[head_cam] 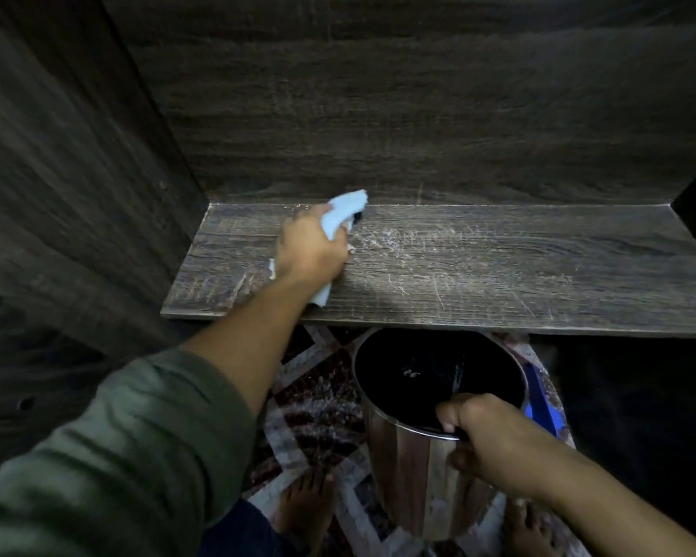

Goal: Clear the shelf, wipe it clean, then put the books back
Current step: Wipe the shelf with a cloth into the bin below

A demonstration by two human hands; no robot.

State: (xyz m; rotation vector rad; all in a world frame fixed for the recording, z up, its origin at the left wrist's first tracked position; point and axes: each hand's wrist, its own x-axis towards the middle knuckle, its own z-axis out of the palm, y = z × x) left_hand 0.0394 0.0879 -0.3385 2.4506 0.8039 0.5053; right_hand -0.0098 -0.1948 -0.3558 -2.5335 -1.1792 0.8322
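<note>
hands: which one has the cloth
The left hand, gripping the light blue cloth on the shelf; the right hand instead holds the metal bin by its rim.

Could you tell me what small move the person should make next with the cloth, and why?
Probably sweep the cloth rightward and forward: the left hand holds it on the shelf beside pale dust, and the right hand holds a bin below the front edge.
</note>
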